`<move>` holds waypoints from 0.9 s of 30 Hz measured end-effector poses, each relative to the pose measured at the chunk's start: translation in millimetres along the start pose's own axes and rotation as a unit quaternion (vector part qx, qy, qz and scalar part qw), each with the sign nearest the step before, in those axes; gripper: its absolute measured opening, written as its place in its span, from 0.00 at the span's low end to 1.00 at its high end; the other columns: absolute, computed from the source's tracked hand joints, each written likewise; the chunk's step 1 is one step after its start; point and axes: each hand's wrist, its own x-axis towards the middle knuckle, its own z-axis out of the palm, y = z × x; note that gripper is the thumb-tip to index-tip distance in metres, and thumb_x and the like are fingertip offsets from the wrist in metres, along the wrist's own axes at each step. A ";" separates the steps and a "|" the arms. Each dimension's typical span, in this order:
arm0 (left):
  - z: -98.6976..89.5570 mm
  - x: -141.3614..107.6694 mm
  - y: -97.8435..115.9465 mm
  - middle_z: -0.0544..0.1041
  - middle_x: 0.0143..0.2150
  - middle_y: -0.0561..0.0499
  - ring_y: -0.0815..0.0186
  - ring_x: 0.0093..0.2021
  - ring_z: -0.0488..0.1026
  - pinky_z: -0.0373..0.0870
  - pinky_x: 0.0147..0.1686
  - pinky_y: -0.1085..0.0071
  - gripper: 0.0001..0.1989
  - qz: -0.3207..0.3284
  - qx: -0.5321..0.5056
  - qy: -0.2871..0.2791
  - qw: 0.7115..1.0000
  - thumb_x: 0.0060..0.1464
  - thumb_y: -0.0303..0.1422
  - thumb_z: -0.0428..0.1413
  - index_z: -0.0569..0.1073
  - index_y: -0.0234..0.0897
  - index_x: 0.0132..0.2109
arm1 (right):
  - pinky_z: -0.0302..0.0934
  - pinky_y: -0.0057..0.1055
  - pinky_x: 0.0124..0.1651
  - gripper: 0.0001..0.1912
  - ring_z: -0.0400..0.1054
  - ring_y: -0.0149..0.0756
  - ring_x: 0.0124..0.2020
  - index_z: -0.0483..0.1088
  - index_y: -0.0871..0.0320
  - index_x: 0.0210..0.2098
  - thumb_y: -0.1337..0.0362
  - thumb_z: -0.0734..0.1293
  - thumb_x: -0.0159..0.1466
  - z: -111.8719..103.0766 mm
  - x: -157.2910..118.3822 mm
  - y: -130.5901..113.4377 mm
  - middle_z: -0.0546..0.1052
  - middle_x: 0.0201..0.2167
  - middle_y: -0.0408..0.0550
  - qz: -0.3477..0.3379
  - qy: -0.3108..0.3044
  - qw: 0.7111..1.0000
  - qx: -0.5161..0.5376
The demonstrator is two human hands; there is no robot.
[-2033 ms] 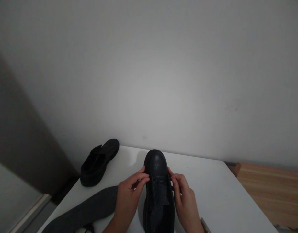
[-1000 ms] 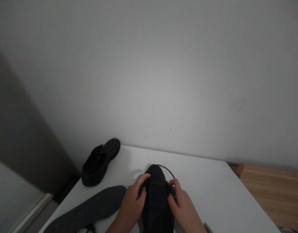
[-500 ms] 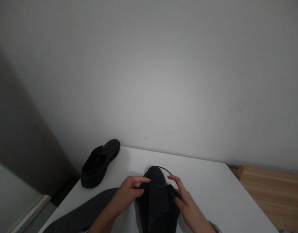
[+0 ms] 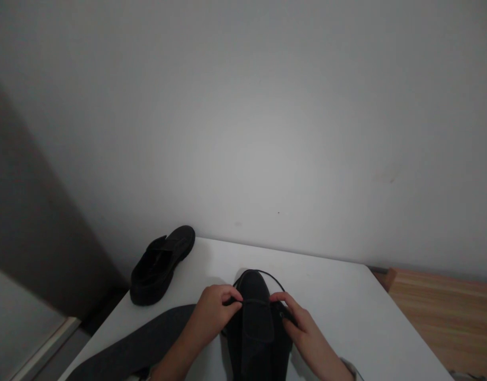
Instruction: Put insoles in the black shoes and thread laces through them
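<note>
Head view: a black lace-up shoe points its toe wallward over the white table, a thin black lace looping around the toe. Left hand shows thumb and forefinger pinched narrow at one eyelet flap, lace contact indeterminable; right hand grips the opposite flap, forefinger extended to the tongue. Step judged in hand is work at the lacing, the next move calling for steady flaps; a grey insole lies left, a second black shoe beyond.

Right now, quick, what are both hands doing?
Left hand: closed, pinching part of the nearer black lace-up shoe; exactly which part, I can't tell.
Right hand: closed on that shoe's side flap.
</note>
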 end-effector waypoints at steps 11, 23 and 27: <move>6.0 -10.1 6.0 0.85 0.42 0.46 0.55 0.48 0.80 0.73 0.50 0.63 0.05 0.060 -0.039 0.061 0.996 0.53 0.33 0.57 0.78 0.39 0.34 | 0.66 0.29 0.36 0.19 0.74 0.38 0.35 0.75 0.53 0.45 0.71 0.60 0.58 0.1 0.7 -9.6 0.81 0.33 0.43 -0.027 0.022 0.999 -0.041; 5.5 -16.2 27.6 0.84 0.33 0.50 0.59 0.37 0.80 0.73 0.41 0.67 0.05 0.114 -0.021 0.119 0.986 0.52 0.33 0.60 0.82 0.41 0.32 | 0.52 0.56 0.66 0.08 0.67 0.54 0.61 0.81 0.53 0.32 0.61 0.68 0.59 0.8 5.5 -22.1 0.77 0.57 0.57 -0.051 0.134 0.988 -0.053; 1.0 -18.5 44.1 0.84 0.34 0.49 0.59 0.38 0.80 0.73 0.42 0.67 0.05 0.130 -0.027 0.119 0.984 0.53 0.33 0.61 0.83 0.41 0.34 | 0.66 0.46 0.53 0.08 0.74 0.50 0.51 0.81 0.53 0.31 0.57 0.70 0.60 -5.1 7.4 -44.2 0.81 0.49 0.56 -0.087 0.187 0.979 -0.002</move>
